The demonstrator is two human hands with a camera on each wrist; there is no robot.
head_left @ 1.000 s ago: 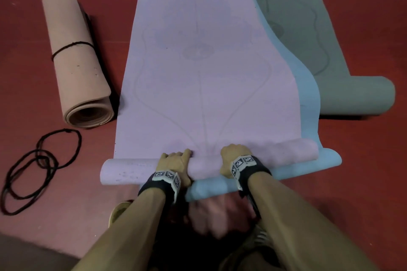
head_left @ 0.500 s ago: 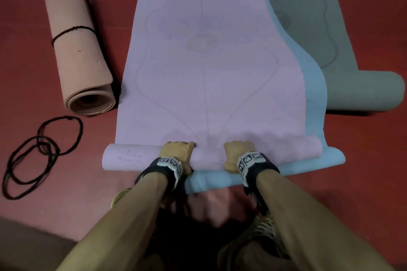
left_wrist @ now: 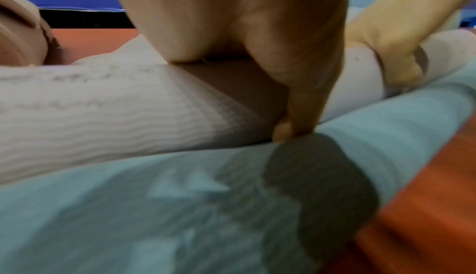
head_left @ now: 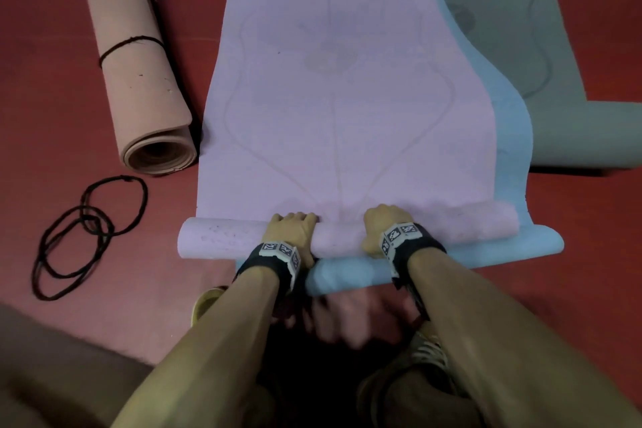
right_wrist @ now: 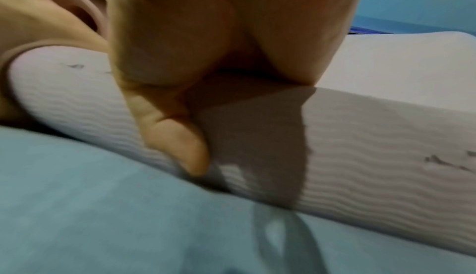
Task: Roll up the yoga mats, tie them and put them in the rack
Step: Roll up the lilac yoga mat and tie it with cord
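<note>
The lilac mat [head_left: 347,87] stretches flat away from my fingers, its near end wound into a roll [head_left: 340,236] lying crosswise under both palms. My left hand [head_left: 295,231] curls over the top of the roll, thumb [left_wrist: 296,115] pressed down its near side to where it meets the light blue mat [head_left: 351,274] beneath. My right hand [head_left: 385,228] clamps the roll the same way, thumb [right_wrist: 180,140] tucked at the seam. Left of my left fingers, well apart, lies the tied tan mat [head_left: 139,73]; nearer me the loose black cords [head_left: 90,229].
</note>
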